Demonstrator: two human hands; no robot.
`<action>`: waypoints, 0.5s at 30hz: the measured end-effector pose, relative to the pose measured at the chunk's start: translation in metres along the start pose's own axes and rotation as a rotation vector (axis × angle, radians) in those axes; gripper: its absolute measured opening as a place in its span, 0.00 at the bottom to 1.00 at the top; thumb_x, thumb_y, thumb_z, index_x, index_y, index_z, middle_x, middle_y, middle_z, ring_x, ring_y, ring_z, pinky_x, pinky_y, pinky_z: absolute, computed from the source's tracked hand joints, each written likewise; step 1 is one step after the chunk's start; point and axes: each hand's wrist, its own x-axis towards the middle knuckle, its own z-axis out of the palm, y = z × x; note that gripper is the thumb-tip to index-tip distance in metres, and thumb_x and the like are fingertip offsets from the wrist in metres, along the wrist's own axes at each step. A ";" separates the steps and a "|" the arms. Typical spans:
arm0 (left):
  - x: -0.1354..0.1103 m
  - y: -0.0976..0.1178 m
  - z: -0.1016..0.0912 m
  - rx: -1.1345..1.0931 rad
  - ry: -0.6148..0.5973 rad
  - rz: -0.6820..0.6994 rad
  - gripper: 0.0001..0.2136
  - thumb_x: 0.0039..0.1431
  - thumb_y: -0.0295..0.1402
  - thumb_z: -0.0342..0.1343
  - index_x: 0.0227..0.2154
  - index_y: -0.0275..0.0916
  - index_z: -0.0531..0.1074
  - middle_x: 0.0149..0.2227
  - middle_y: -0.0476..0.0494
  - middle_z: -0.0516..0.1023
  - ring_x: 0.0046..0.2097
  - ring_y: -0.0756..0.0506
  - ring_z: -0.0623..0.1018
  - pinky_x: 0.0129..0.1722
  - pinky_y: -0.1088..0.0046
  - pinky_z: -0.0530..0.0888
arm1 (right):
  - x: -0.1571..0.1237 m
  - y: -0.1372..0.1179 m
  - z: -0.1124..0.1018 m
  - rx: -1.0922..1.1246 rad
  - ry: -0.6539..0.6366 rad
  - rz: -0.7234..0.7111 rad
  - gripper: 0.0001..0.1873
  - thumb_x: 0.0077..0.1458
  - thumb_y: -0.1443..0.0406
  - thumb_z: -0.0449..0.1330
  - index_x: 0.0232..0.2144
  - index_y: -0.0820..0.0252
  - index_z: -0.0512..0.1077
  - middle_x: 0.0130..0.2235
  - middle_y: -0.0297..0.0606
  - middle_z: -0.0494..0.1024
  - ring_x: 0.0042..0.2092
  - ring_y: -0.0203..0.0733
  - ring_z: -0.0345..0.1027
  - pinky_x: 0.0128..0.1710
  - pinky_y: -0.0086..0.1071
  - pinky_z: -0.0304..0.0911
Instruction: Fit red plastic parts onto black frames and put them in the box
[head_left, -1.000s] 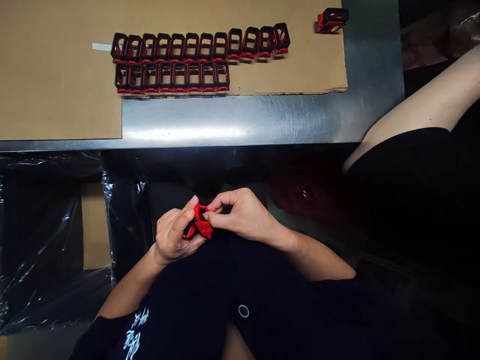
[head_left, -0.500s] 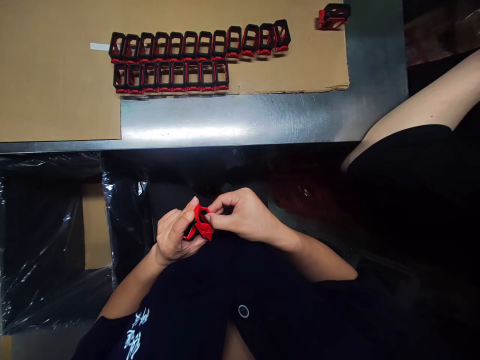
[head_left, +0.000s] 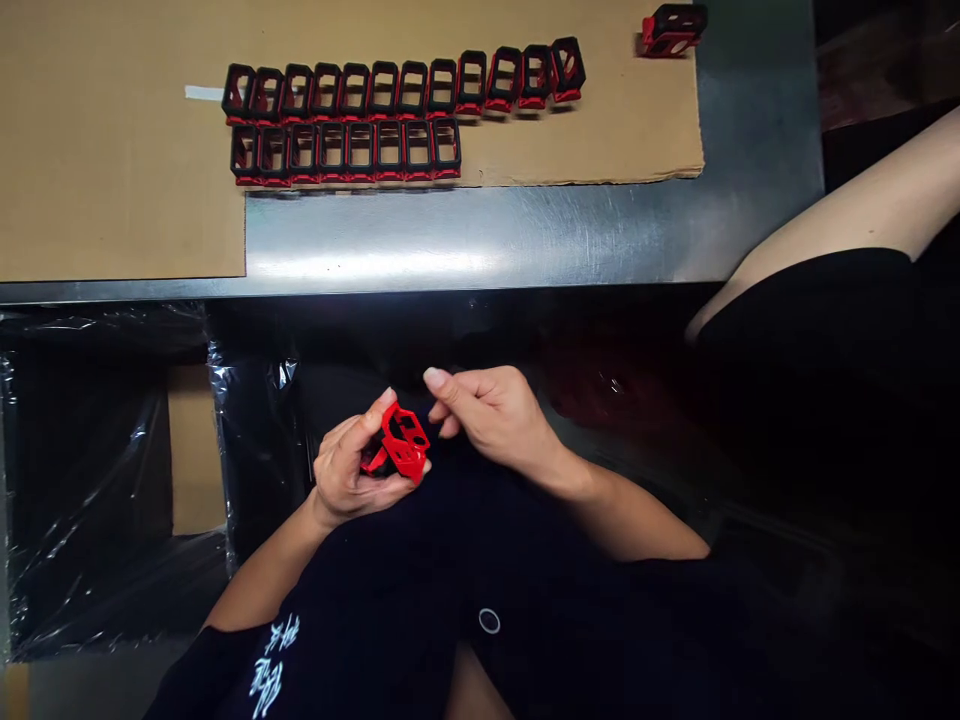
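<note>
My left hand [head_left: 352,465] grips a red and black plastic frame [head_left: 407,445] above my lap, its thumb on the upper edge and fingers wrapped beneath. The red side of the frame, with its cut-out openings, faces up and right. The black part is mostly covered by my fingers. Just right of the frame, apart from it, my right hand [head_left: 491,415] is closed, its thumb laid against curled fingers. Whether anything small sits between those fingertips is hidden.
Several similar black-and-red frames [head_left: 388,148] stand in two rows on cardboard [head_left: 112,200] over a metal table [head_left: 525,240]. Another frame [head_left: 673,32] lies at the far right. Black plastic sheeting [head_left: 90,480] hangs at left. Another person's arm [head_left: 847,200] reaches in at right.
My right hand has drawn away from the frame, its fingers leaving the opening and its thumb lifting up. The frame in my left hand has turned slightly.
</note>
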 end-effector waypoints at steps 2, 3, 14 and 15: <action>-0.003 0.001 0.003 -0.106 0.019 -0.068 0.47 0.49 0.40 0.75 0.70 0.42 0.57 0.58 0.30 0.78 0.49 0.37 0.85 0.42 0.65 0.85 | 0.003 0.008 -0.004 0.031 0.104 -0.022 0.23 0.62 0.50 0.62 0.27 0.62 0.80 0.20 0.33 0.76 0.23 0.34 0.70 0.26 0.27 0.64; -0.004 0.001 0.004 -0.162 0.029 -0.103 0.47 0.49 0.40 0.75 0.69 0.41 0.57 0.59 0.29 0.77 0.51 0.37 0.84 0.44 0.64 0.85 | 0.005 0.011 -0.005 0.052 0.128 -0.035 0.18 0.60 0.52 0.65 0.33 0.63 0.81 0.21 0.32 0.76 0.24 0.35 0.71 0.28 0.28 0.65; -0.011 -0.001 0.013 -0.368 0.053 -0.221 0.44 0.52 0.37 0.73 0.69 0.44 0.57 0.62 0.27 0.73 0.57 0.35 0.81 0.51 0.61 0.83 | 0.000 0.020 -0.005 0.248 -0.045 -0.010 0.17 0.56 0.56 0.67 0.44 0.61 0.80 0.28 0.34 0.81 0.32 0.38 0.77 0.37 0.31 0.70; -0.012 -0.002 0.013 -0.364 0.055 -0.222 0.44 0.52 0.37 0.73 0.69 0.44 0.57 0.62 0.27 0.73 0.56 0.35 0.81 0.51 0.60 0.83 | 0.000 0.019 -0.004 0.256 -0.058 -0.019 0.17 0.56 0.58 0.67 0.44 0.60 0.80 0.30 0.35 0.82 0.34 0.39 0.78 0.40 0.32 0.71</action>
